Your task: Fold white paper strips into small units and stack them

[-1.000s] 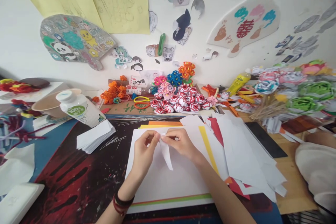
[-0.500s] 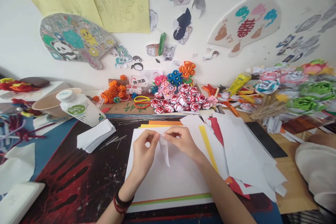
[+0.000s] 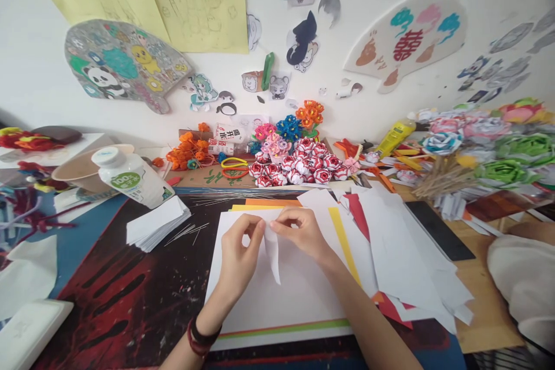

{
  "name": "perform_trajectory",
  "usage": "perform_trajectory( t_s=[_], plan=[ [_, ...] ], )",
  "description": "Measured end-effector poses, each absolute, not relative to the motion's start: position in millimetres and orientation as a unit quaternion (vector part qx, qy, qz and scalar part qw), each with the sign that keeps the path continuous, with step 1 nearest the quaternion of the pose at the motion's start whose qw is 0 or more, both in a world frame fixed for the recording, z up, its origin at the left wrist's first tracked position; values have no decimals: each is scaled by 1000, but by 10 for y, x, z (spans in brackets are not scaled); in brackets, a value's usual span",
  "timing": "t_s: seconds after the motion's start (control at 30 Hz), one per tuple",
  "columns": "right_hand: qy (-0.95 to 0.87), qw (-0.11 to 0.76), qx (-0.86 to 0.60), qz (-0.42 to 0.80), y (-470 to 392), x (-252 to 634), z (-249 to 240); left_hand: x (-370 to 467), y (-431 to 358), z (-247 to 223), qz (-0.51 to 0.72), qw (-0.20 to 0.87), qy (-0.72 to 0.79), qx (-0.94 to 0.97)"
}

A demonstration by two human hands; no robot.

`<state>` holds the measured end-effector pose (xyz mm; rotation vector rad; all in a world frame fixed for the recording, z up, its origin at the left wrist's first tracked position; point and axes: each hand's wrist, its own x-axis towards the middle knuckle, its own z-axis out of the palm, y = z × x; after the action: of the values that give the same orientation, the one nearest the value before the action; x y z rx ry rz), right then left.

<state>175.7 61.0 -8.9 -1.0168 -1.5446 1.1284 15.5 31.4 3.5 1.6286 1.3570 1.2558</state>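
Both hands meet above a stack of large white sheets (image 3: 277, 312) with coloured paper edges showing beneath it. Between my fingertips hangs a narrow white paper strip (image 3: 273, 257), its free end dangling down and curling slightly. My left hand (image 3: 240, 251) pinches the strip's top from the left with thumb and index finger. From the right, my right hand (image 3: 301, 234) pinches near the same upper end, thumb against index finger. Whatever lies right between the fingertips is too small to make out.
A pile of small white paper pieces (image 3: 158, 222) and thin wires (image 3: 188, 233) lie on the left. White scraps (image 3: 403, 254) and a black phone-like slab (image 3: 440, 230) are on the right. Behind stand red-and-white paper flowers (image 3: 303, 165); a white bottle (image 3: 132, 178) is back left.
The strip's dangling end has swung slightly down and to the left. My hands keep almost the same place and still pinch its top.
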Motion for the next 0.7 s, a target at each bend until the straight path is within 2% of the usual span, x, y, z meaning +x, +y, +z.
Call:
perform_trajectory(
  t_s=[0.13, 0.27, 0.5, 0.7],
  plan=[
    [-646, 441, -399, 479, 615, 1754, -87, 158, 338, 25, 469, 356, 520, 619],
    [-641, 458, -398, 470, 598, 1742, -70, 163, 338, 18, 450, 392, 507, 622],
    [-622, 470, -407, 476, 559, 1698, -80, 175, 293, 17, 460, 350, 516, 632],
    [-601, 487, -410, 484, 563, 1702, -76, 208, 301, -19, 433, 372, 518, 637]
  ],
)
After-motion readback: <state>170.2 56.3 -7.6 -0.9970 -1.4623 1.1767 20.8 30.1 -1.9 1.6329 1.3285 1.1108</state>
